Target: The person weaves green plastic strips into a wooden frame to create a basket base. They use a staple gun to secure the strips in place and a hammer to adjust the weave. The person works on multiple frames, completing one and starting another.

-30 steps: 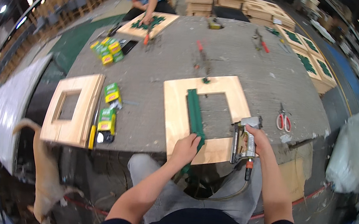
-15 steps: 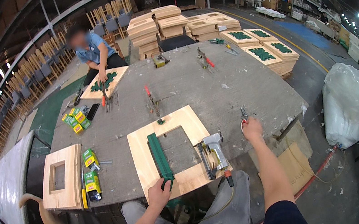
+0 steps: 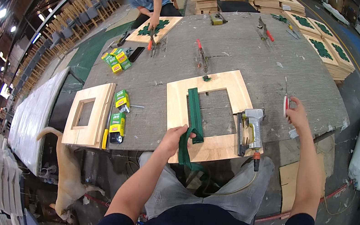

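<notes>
1. Left hand [image 3: 175,136] pinches the green strap [image 3: 195,114], lying along the frame [image 3: 225,84].
2. Right hand [image 3: 297,114] grips red-handled scissors [image 3: 285,102].
3. Strap looks soft, light; best held near its end.

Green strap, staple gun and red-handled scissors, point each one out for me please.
green strap [image 3: 196,111], head view, on the flat stretch lying along the wooden frame's inner edge.
staple gun [image 3: 251,128], head view, on its grey metal body.
red-handled scissors [image 3: 285,102], head view, on the red handle at the right hand.

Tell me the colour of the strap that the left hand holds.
Dark green; the strap lies on the wooden frame, seen in the head view.
</notes>
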Tool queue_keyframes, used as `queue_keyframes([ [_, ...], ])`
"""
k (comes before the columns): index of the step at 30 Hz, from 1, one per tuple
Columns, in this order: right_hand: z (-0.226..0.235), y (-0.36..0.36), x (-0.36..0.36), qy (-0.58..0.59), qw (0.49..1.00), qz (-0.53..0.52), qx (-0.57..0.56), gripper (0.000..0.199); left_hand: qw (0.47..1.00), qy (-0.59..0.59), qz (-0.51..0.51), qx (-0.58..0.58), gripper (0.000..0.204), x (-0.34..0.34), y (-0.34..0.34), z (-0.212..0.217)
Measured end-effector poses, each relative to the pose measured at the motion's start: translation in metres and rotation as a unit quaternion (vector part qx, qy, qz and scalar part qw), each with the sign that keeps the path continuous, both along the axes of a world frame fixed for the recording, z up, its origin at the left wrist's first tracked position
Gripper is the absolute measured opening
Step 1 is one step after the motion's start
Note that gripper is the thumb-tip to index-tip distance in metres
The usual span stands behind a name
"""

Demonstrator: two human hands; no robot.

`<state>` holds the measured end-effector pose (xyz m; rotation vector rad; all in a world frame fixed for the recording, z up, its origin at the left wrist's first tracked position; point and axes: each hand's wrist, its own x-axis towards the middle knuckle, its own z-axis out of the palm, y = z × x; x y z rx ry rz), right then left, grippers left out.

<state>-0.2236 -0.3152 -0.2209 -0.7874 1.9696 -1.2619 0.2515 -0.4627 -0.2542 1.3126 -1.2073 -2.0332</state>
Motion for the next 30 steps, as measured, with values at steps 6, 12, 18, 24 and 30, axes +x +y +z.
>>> queue_keyframes([
  [6,0.040,-0.002,0.128,0.392,0.860,0.322,-0.063,0.050,1.000,-0.003,0.004,0.009,0.038,-0.005,-0.014,0.014],
  [12,0.034,-0.026,0.184,0.531,0.680,0.498,0.088,0.053,1.000,-0.009,0.019,0.003,0.039,-0.009,-0.006,0.016],
  [18,0.014,-0.053,0.206,0.560,0.618,0.547,0.077,0.051,1.000,0.000,0.028,0.013,0.036,-0.006,0.006,0.023],
  [24,0.001,-0.067,0.207,0.541,0.602,0.585,0.047,0.048,1.000,-0.014,0.013,0.002,0.038,-0.002,0.009,0.026],
  [30,-0.004,-0.070,0.219,0.531,0.615,0.582,-0.028,0.041,1.000,-0.022,-0.002,-0.008,0.039,0.009,0.009,0.026],
])
